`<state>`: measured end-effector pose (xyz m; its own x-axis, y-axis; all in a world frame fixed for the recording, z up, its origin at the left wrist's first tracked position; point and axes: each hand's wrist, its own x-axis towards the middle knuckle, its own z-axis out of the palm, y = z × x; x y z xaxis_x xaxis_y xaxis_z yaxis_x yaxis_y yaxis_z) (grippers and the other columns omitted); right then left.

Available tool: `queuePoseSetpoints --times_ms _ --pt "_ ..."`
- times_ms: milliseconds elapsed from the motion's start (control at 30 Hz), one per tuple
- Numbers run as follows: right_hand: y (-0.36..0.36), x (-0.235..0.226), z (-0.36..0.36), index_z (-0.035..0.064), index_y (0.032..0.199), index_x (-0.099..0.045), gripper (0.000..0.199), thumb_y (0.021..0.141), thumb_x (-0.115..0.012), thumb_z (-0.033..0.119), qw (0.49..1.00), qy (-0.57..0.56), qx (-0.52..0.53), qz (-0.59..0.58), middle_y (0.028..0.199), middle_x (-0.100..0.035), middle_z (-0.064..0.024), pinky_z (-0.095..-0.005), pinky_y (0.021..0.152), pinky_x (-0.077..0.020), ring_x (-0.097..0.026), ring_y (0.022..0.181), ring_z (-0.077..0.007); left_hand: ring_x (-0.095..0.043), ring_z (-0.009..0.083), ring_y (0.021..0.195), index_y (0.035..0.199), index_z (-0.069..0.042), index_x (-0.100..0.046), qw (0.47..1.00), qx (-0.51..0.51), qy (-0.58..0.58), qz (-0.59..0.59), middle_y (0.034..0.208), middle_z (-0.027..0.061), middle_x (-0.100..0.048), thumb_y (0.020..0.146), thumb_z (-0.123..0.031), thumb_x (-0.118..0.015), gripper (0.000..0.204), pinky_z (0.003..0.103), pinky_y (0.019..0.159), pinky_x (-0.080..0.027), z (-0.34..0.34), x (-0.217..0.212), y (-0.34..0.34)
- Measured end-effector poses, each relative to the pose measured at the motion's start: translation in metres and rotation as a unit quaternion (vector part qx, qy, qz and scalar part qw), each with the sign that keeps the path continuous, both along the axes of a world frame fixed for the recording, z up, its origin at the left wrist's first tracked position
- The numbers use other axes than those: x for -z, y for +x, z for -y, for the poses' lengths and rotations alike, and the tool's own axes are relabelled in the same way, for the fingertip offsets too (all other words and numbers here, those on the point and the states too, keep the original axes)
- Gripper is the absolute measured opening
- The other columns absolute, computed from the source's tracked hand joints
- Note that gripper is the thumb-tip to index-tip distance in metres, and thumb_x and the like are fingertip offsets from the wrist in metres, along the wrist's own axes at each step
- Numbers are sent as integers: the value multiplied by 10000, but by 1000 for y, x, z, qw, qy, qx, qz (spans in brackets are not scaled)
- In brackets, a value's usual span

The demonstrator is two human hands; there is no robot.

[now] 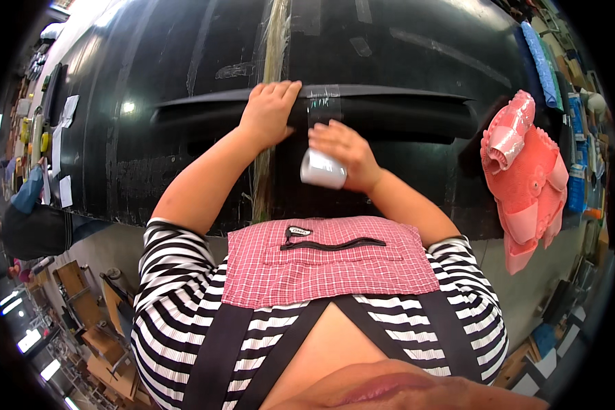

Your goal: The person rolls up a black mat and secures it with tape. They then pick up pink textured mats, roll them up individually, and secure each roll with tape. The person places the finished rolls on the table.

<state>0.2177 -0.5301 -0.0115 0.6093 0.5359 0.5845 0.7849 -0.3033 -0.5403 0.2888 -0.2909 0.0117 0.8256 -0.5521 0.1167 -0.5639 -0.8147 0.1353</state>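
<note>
A long black rolled sheet [403, 115] lies crosswise on the black table [184, 157]. My left hand [269, 111] presses on its far edge near the middle, fingers stretched out and holding nothing. Just to the right of it, a strip of clear tape [323, 106] runs over the roll. My right hand [349, 154], slightly blurred, is closed around a wide whitish tape roll [322, 171] on the near side of the sheet. Its fingertips are close to the lower end of the strip; whether they touch it I cannot tell.
A pink ruffled garment [526, 178] hangs over the table's right edge. Blue sheet material [540, 65] lies at the far right. Yellowish tape [275, 51] runs down the tabletop. White papers [65, 150] lie along the left edge, where another person [37, 222] is partly seen.
</note>
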Motion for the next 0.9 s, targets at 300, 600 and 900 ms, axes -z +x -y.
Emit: queuePoseSetpoints --times_ms 300,600,900 --pt "23 2 -15 58 1201 -722 396 822 -781 156 999 16 40 -5 1294 -699 -148 -499 1123 -438 -643 1256 -336 -606 371 1273 1374 -31 -610 959 -38 -79 -269 1356 215 -644 689 -312 -909 799 406 1117 -448 -25 -35 57" --pt "261 -10 -27 22 1028 -747 152 949 -638 93 962 86 110 -233 844 -712 0 -262 730 -515 -636 802 -86 -410 321 1438 1459 -56 -526 989 -62 -19 134 1532 141 -453 785 -242 -803 752 485 1211 -293 12 32 6" --pt "226 11 -16 52 1124 -760 250 879 -728 93 994 24 61 -88 1179 -750 -98 -377 1035 -505 -689 1149 -210 -416 294 1447 1561 -74 -336 998 -24 34 43 1514 128 -476 669 -450 -927 1134 447 1229 -276 -6 13 172"
